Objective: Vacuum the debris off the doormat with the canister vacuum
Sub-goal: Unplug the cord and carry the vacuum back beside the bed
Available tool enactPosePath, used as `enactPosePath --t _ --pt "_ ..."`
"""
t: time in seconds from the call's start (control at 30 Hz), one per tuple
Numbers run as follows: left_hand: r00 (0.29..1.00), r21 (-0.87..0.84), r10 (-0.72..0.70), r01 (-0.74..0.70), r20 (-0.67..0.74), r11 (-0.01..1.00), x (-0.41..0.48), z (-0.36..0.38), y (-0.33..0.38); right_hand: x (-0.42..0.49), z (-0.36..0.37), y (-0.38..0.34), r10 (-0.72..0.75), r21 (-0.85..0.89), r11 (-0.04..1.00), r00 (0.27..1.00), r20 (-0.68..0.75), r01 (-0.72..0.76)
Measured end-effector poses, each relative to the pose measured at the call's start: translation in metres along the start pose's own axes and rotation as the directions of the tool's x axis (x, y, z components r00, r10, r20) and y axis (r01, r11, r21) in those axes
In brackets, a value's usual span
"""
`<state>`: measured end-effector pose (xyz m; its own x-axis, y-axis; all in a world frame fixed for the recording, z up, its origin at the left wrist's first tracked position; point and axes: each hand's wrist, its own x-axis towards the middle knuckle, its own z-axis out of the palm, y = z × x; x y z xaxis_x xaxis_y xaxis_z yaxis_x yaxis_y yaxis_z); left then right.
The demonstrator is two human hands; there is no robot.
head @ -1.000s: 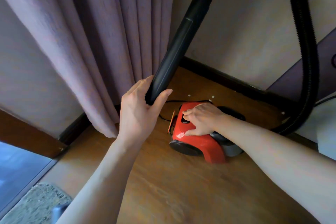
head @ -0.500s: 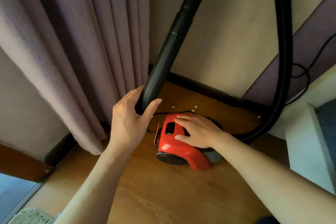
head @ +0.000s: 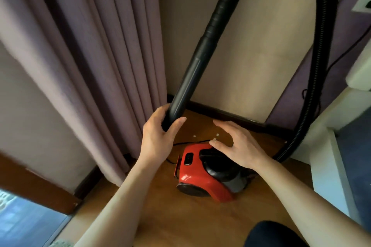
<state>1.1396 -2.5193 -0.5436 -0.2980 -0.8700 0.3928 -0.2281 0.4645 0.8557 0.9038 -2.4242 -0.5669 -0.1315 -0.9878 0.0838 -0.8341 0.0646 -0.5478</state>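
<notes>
A purple curtain (head: pixel 90 66) hangs left of the red canister vacuum (head: pixel 200 178). The left hand (head: pixel 158 136) is up above the vacuum's left side, fingers wrapped tight round the bottom of the black wand (head: pixel 202 60). The vacuum sits on the wood floor (head: pixel 180 222) near the wall. The right hand (head: pixel 239 146) hovers just over its top, fingers spread open, holding nothing. Small white bits (head: pixel 216 134) lie behind the vacuum. The black hose (head: pixel 313 86) curves down on its right.

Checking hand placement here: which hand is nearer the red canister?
Right. The right hand is spread open right above the red canister; the left hand grips the black wand, up and left.
</notes>
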Motion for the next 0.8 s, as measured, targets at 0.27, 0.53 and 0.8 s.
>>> enactPosePath --t 0.27,0.53,0.8 --pt "1.0 0.015 0.023 -0.023 -0.011 1.0 0.035 0.014 0.054 -0.006 -0.06 0.0 -0.029 0.039 0.999 0.996 -0.079 0.032" --pt "0.998 -0.039 -0.046 0.044 -0.045 0.998 0.07 0.057 0.09 -0.018 -0.11 0.022 0.051 0.165 0.986 0.984 -0.172 -0.023" --pt "1.0 -0.13 -0.004 0.003 -0.01 0.992 0.096 0.104 0.099 -0.006 -0.132 0.06 0.119 0.19 0.979 0.96 -0.254 -0.071"
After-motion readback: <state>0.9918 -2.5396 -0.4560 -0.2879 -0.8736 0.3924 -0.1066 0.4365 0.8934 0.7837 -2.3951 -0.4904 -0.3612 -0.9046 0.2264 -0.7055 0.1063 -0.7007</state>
